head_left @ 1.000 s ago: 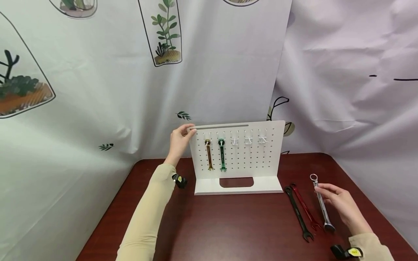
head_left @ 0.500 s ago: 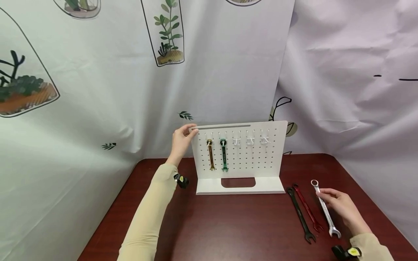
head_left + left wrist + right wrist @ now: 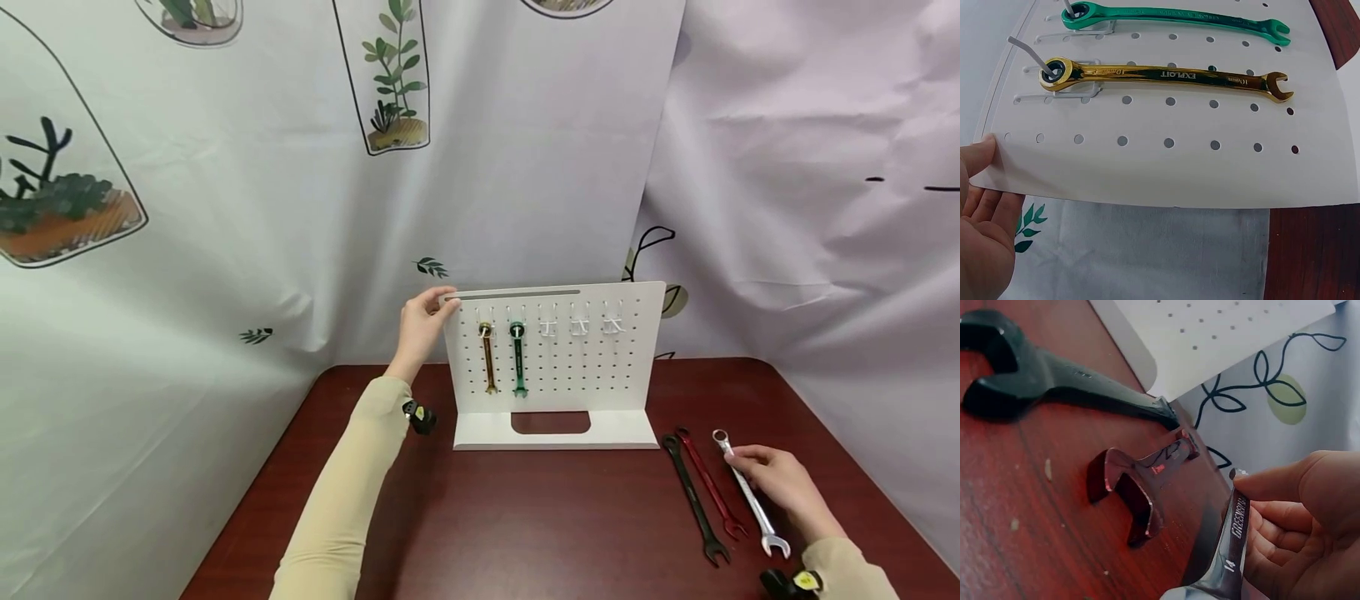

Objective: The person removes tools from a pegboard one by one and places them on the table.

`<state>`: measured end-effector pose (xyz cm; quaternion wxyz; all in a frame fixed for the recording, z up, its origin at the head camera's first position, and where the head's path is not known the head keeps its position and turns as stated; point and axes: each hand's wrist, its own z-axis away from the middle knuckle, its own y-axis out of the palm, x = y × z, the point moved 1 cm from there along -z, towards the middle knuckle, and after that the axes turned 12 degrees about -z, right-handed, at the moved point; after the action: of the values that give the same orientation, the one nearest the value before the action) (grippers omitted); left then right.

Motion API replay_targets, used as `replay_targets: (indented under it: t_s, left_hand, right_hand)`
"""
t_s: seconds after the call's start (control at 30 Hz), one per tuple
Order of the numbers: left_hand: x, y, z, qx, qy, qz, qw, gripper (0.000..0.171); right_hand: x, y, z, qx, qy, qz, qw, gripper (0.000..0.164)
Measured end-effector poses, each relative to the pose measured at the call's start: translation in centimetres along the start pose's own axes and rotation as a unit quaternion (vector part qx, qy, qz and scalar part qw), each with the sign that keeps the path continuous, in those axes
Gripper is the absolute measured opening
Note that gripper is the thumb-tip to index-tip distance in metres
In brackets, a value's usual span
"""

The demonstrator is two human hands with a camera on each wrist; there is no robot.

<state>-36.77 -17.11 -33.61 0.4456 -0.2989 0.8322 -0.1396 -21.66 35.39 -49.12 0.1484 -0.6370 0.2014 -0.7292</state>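
Note:
My left hand point(image 3: 422, 329) pinches the upper left corner of a white pegboard point(image 3: 555, 367), thumb in front and fingers behind. A gold combination wrench point(image 3: 1166, 75) and a green combination wrench point(image 3: 1172, 15) hang on its hooks by their ring ends. At the right my right hand point(image 3: 780, 483) holds a silver combination wrench point(image 3: 753, 504) between thumb and fingers near its ring end, the open end toward the person. In the right wrist view the number 14 shows on its shank. A red wrench point(image 3: 712, 483) and a black wrench point(image 3: 693, 500) lie on the table beside it.
Three white hooks point(image 3: 580, 323) on the board's right half carry nothing. The board's base point(image 3: 480, 432) with a cut-out stands on the dark red table point(image 3: 570, 517). A white curtain point(image 3: 525, 192) with plant prints hangs behind.
The silver wrench has turned over in my right hand, its open end now lying flat to view, and it has come slightly lower. My left hand keeps its hold on the board.

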Motion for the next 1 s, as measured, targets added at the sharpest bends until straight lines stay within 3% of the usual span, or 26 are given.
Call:
replay_targets:
  t_s: [0.33, 0.77, 1.0]
  left_hand:
    - [-0.12, 0.07, 0.04, 0.003, 0.003, 0.001, 1.0000, 0.032]
    - [-0.12, -0.04, -0.06, -0.005, 0.010, -0.003, 0.9999, 0.032]
    - [-0.12, 0.03, 0.02, -0.002, 0.007, 0.003, 1.0000, 0.032]
  right_hand:
    - [0.05, 0.28, -0.41, 0.018, -0.004, 0.042, 0.999, 0.051]
    - [0.23, 0.37, -0.61, -0.001, -0.020, 0.087, 0.996, 0.046]
    - [0.09, 0.34, -0.60, 0.001, -0.007, 0.100, 0.995, 0.044]
